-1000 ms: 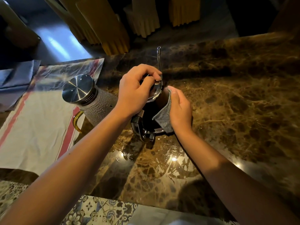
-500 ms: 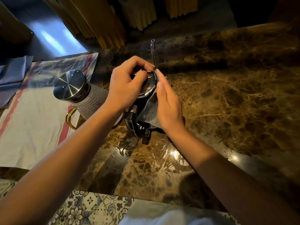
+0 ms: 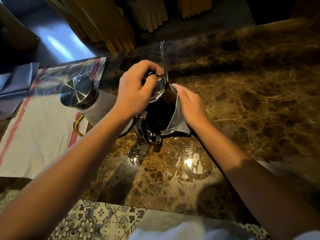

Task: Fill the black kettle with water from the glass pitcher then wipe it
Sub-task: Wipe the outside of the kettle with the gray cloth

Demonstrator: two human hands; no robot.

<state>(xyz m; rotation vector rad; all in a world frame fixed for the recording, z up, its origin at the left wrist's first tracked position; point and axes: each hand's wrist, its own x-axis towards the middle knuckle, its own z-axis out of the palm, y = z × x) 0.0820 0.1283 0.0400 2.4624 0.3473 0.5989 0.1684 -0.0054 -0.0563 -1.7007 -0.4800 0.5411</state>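
The black kettle (image 3: 156, 116) stands on the brown marble counter (image 3: 242, 104), its thin gooseneck spout (image 3: 163, 56) rising at the far side and its handle (image 3: 147, 134) toward me. My left hand (image 3: 136, 90) grips the knob of the kettle's metal lid (image 3: 160, 87) from above. My right hand (image 3: 192, 104) presses a grey cloth (image 3: 178, 118) flat against the kettle's right side, fingers straight. The textured glass pitcher (image 3: 97, 106) with a steel lid (image 3: 76, 90) and gold handle (image 3: 78, 125) stands just left of the kettle, behind my left forearm.
A white towel with red stripes (image 3: 34, 135) lies on the counter's left part, under the pitcher. Folded blue-grey cloths (image 3: 15, 84) sit at the far left. Spilled water (image 3: 138, 153) glistens in front of the kettle. Yellow-covered chairs (image 3: 107, 26) stand beyond the counter.
My right hand with the cloth has slid along the kettle's right side, up and then back down a little. My left hand has stayed on the lid.
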